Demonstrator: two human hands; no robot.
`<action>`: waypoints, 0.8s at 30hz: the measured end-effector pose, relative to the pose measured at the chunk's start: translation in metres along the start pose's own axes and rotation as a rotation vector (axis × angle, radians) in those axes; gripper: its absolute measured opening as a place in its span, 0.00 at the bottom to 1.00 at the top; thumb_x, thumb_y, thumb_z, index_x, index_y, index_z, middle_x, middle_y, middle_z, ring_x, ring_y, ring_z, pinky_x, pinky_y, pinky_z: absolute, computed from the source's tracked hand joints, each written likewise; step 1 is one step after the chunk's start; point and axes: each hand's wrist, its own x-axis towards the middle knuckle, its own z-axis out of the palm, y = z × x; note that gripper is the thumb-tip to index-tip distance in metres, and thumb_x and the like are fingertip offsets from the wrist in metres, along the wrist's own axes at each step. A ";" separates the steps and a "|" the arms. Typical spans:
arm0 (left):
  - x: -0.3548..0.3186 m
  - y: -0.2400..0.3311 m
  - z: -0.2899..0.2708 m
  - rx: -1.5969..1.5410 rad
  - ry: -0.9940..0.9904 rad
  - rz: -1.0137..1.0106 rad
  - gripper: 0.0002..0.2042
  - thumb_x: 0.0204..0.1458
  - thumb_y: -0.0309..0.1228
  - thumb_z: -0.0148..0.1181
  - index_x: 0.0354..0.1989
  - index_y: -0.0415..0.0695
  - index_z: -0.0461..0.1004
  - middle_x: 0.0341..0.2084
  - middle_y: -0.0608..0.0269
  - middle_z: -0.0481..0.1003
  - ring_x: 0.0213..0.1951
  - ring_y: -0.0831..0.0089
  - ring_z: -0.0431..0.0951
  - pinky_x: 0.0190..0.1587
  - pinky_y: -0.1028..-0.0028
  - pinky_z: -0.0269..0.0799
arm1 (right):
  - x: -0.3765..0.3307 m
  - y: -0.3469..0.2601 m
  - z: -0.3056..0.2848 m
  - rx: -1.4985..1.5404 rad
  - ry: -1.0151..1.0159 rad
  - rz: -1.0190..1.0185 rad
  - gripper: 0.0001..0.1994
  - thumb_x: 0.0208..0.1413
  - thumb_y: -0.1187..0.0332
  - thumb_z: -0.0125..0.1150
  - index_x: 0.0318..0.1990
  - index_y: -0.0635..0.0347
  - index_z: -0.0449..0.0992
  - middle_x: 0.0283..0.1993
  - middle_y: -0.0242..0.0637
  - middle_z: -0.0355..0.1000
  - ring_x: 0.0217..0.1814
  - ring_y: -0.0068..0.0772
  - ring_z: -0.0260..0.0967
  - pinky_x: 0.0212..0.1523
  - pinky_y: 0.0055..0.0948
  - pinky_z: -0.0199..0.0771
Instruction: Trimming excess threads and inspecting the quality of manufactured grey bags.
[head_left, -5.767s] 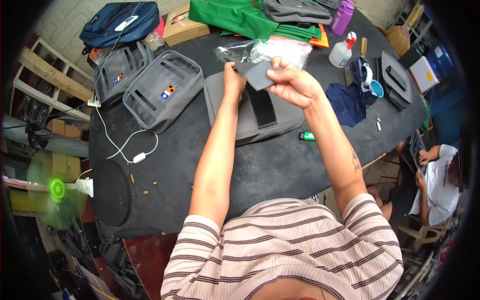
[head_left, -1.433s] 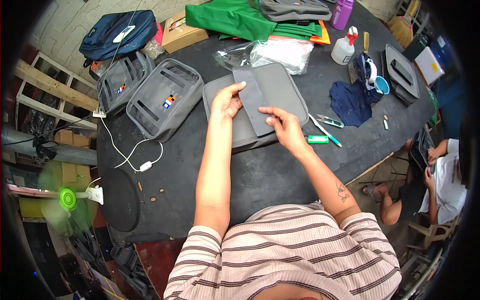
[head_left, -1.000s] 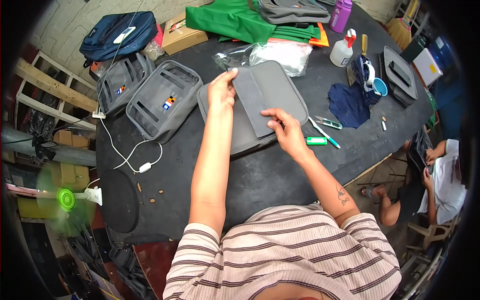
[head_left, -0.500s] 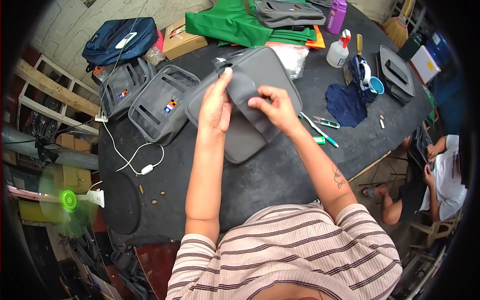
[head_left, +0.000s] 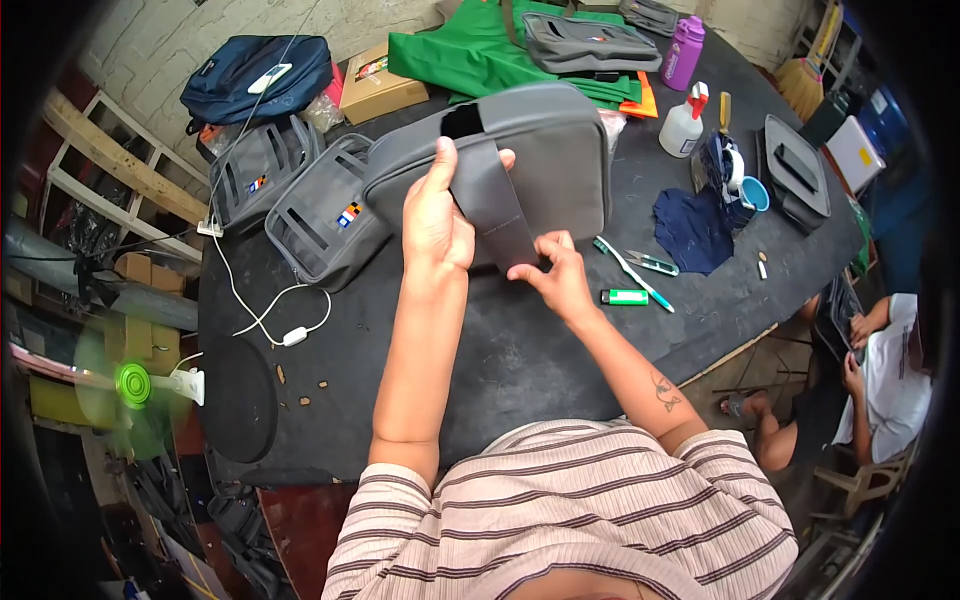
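A grey zippered bag (head_left: 560, 150) is tilted up off the table in front of me, with a wide dark grey strap (head_left: 497, 205) running across its face. My left hand (head_left: 437, 225) grips the bag by this strap, thumb along its left side and a fingertip showing past its right edge. Lower down, my right hand (head_left: 558, 280) pinches the strap's bottom end between thumb and fingers. A black patch (head_left: 462, 122) shows at the strap's upper end. Part of the bag's lower side is hidden behind the strap and my hands.
Two grey bags (head_left: 325, 215) with small coloured flags lie left. Right are a toothbrush (head_left: 633, 272), thread snips (head_left: 652, 263), a green lighter (head_left: 625, 297), navy cloth (head_left: 690, 230) and a spray bottle (head_left: 683, 125). A green fan (head_left: 133, 384) spins lower left; a person (head_left: 885, 350) sits right.
The bag has tipped upward, its far edge rising toward me. My right hand has slid down from the strap's middle to its lower end. My left hand keeps its grip on the strap.
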 end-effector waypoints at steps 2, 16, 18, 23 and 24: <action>0.003 -0.007 -0.004 0.042 0.029 -0.024 0.17 0.60 0.37 0.48 0.40 0.31 0.73 0.35 0.49 0.78 0.37 0.69 0.78 0.44 0.73 0.71 | -0.007 0.020 0.015 -0.071 0.035 -0.024 0.19 0.31 0.65 0.76 0.28 0.64 0.72 0.30 0.36 0.60 0.36 0.35 0.58 0.36 0.32 0.64; 0.022 0.004 -0.027 0.598 -0.218 -0.046 0.08 0.56 0.29 0.52 0.37 0.38 0.75 0.29 0.68 0.76 0.31 0.82 0.71 0.37 0.79 0.66 | -0.017 0.030 0.021 0.031 -0.164 -0.146 0.28 0.42 0.74 0.68 0.54 0.63 0.66 0.54 0.48 0.63 0.51 0.41 0.66 0.52 0.32 0.66; 0.018 0.017 -0.022 0.619 -0.263 -0.054 0.07 0.57 0.27 0.51 0.37 0.37 0.74 0.28 0.70 0.74 0.31 0.84 0.69 0.37 0.81 0.66 | -0.021 0.018 0.002 0.064 0.031 -0.346 0.21 0.44 0.77 0.66 0.49 0.64 0.70 0.50 0.46 0.67 0.42 0.35 0.71 0.44 0.30 0.72; 0.021 0.077 -0.027 0.736 -0.640 0.006 0.09 0.56 0.32 0.55 0.29 0.38 0.73 0.26 0.75 0.70 0.32 0.87 0.65 0.37 0.82 0.62 | -0.037 -0.059 -0.072 0.002 0.186 -0.883 0.14 0.39 0.85 0.58 0.37 0.64 0.73 0.30 0.40 0.70 0.23 0.35 0.66 0.25 0.31 0.67; 0.037 0.096 -0.042 0.792 -0.777 0.130 0.15 0.53 0.37 0.57 0.19 0.41 0.68 0.21 0.76 0.65 0.28 0.85 0.61 0.33 0.80 0.57 | -0.038 -0.070 -0.077 0.035 0.227 -0.906 0.13 0.40 0.85 0.57 0.37 0.64 0.73 0.31 0.40 0.70 0.23 0.35 0.65 0.25 0.30 0.67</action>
